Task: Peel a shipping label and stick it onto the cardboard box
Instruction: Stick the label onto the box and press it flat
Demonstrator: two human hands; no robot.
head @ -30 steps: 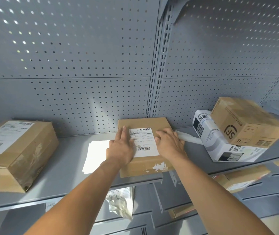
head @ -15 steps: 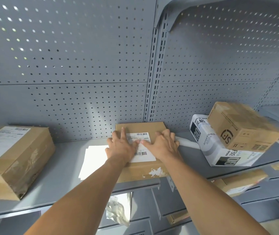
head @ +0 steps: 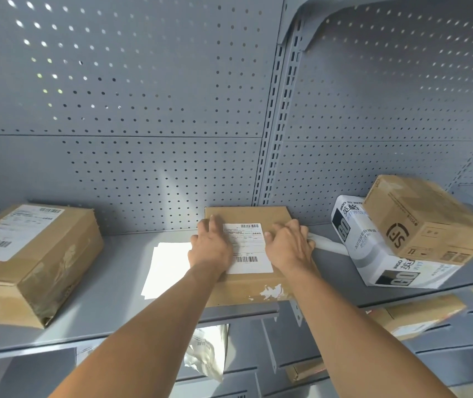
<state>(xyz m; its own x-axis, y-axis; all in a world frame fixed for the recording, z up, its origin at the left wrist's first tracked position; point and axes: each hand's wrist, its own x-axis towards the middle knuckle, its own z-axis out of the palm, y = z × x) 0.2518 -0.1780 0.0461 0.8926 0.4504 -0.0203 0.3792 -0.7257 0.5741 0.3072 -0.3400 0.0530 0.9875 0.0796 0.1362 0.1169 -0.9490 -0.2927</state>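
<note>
Shipping label (head: 248, 248) sits flat on top of the cardboard box (head: 246, 216), roughly centred, barcodes facing up, no lifted corner visible from here. It's thin paper with adhesive: weightless, floppy, creases easily, and I'd guess it tears or wrinkles if re-lifted once bonded, so handle by pressing, not pulling. Best contact is flat palm or finger pads stroked from the middle out to the edges to push out air. Box looks like stiff corrugated board, low and flat, probably light; top face seems firm enough to take pressure. Front edge has a white scar where old tape or a label was ripped off, so the liner paper is fragile under peel loads. Left hand (head: 211, 248) lies flat over the label's left edge, fingers (head: 213, 225) extended and together, gripping nothing. Right hand (head: 288, 245) rests on the box top just beside the label's right edge, fingers slightly curled over the box side, also holding nothing, more steadying than grasping. Box sits on the grey metal shelf (head: 109, 282) against the pegboard back panel (head: 143, 168). White backing sheets (head: 166, 268) lie on the shelf just left of the box, partly under the left wrist. Judging by this, the sticking is nearly done; only edge smoothing is left.
</note>
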